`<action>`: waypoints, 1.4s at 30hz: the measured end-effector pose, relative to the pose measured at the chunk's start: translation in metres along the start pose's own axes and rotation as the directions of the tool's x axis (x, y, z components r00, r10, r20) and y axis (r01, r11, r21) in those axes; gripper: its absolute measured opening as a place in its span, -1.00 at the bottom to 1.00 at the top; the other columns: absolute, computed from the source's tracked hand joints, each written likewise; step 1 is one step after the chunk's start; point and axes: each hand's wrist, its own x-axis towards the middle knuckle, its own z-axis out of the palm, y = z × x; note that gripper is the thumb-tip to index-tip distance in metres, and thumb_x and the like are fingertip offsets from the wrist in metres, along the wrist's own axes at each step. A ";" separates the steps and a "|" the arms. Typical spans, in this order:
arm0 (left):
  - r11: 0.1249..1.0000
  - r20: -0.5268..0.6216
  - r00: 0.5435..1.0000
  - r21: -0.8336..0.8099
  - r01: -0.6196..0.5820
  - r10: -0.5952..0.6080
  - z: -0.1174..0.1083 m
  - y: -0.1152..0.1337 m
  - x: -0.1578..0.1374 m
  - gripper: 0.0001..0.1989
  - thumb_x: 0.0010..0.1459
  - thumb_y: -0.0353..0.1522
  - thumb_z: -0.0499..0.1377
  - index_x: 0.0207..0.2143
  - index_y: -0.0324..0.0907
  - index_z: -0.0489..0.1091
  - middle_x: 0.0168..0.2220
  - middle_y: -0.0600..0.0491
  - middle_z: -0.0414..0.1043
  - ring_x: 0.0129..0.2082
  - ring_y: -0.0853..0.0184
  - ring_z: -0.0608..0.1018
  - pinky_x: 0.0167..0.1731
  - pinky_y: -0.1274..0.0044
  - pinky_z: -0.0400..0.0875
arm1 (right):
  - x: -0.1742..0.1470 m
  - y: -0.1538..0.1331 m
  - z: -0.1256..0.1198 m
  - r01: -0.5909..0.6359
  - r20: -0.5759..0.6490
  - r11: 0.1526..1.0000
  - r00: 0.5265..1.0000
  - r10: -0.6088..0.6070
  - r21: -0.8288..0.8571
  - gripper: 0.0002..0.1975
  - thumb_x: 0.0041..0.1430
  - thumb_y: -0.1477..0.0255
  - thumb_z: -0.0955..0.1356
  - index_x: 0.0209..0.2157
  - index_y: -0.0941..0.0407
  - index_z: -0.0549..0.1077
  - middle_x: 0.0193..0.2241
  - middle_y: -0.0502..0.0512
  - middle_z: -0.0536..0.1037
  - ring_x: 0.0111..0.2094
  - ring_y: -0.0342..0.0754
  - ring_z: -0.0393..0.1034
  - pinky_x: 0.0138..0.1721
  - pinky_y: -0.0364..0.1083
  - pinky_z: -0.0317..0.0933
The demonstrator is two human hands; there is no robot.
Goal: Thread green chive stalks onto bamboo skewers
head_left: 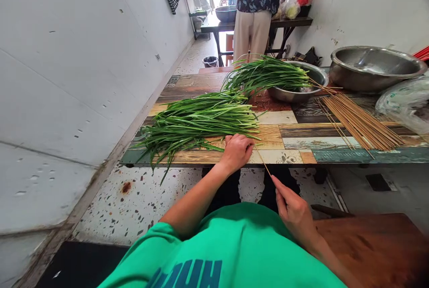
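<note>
A pile of garlic chives (204,120) lies on the wood-patterned table, pale stem ends to the right. At the front edge of the pile my left hand (236,152) is closed with fingers bent, pinching chive stems; a few leaves trail out to its left. My right hand (295,210), low over my lap, grips a thin wooden skewer (263,161) between thumb and fingers. The skewer's far end reaches my left fingertips; whether it pierces the stems is hidden. Many loose skewers (362,120) lie fanned out at the right. Skewered chives (268,73) rest across a metal bowl (291,95).
A large steel basin (375,80) and a clear plastic bag (407,102) stand at the right. A wooden stool (372,243) is beside me. Beyond the table a person (253,33) stands at another table (214,24). A white wall (67,56) runs along the left.
</note>
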 end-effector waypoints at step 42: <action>0.999 0.004 1.000 -0.029 0.015 -0.015 0.001 -0.006 0.002 -0.82 0.19 -0.36 0.11 -0.36 -0.16 0.51 -0.37 0.02 0.52 -0.26 0.27 0.47 -0.22 0.41 0.17 | 0.006 -0.005 -0.009 -0.034 0.007 0.998 0.999 0.034 0.047 -0.59 0.26 0.49 0.19 0.09 0.21 0.44 -0.12 0.20 0.60 -0.23 -0.03 0.56 -0.26 -0.15 0.44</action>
